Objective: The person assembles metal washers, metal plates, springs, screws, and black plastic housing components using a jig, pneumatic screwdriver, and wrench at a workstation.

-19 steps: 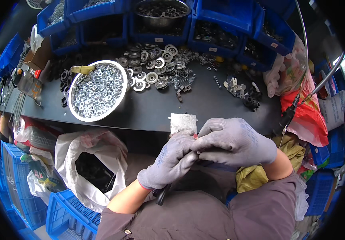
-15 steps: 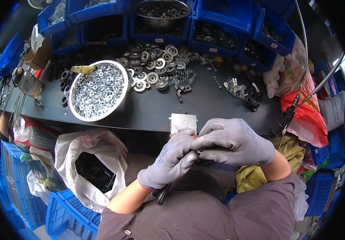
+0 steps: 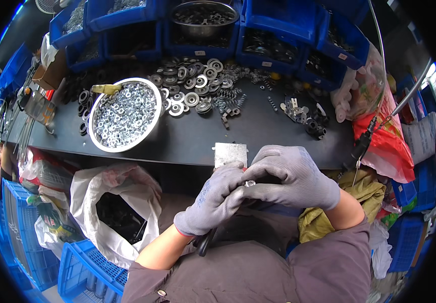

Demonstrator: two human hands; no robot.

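Both my hands wear grey knit gloves and meet just in front of the table edge. My left hand [image 3: 215,199] is closed round a part whose black handle [image 3: 206,243] sticks out below the palm; the rest is hidden by the fingers. Beyond its knuckles lies a flat silver metal plate [image 3: 230,153] at the table's front edge, with a bit of red beside it. My right hand [image 3: 291,179] is closed too, thumb and fingertips round a small shiny metal piece [image 3: 249,184], too small to name, next to the left fingertips.
A white-rimmed bowl of small metal nuts [image 3: 126,115] stands left on the dark table [image 3: 187,144]. Round metal discs [image 3: 192,97] and springs [image 3: 230,101] lie behind. Blue bins [image 3: 273,45] line the back. A white sack [image 3: 84,202] and red bag [image 3: 387,146] flank me.
My right fingers have lifted and parted a little from the left hand, so the small shiny piece between them now shows. My left hand stays almost in place.
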